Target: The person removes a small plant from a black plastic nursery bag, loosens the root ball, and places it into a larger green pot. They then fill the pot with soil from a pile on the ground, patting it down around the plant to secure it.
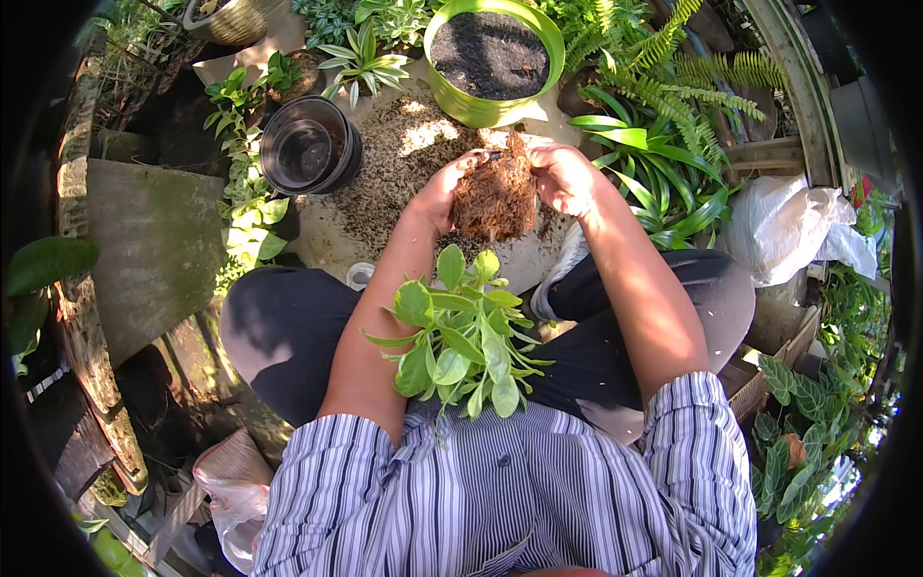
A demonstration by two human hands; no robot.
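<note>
Between my hands is a brown, fibrous root ball (496, 200), tilted so that its leafy green plant (461, 332) leans toward my chest. My left hand (445, 186) grips the root ball's left side, the fingertips near a small dark piece at its top. On the opposite side, my right hand (564, 173) holds the upper right edge, where loose fibres stick up. Just beyond both hands stands a lime-green pot (482, 112) filled with dark soil. Nested black plastic pots (306, 148) sit to the left of my left hand.
Scattered potting mix (386, 173) covers much of the pale ground slab. Strappy green plants (667, 173) and ferns (685, 86) crowd the right side. A white sack (771, 227) lies farther right. Variegated trailing foliage (245, 187) lines the left, beside a flat grey board (155, 245).
</note>
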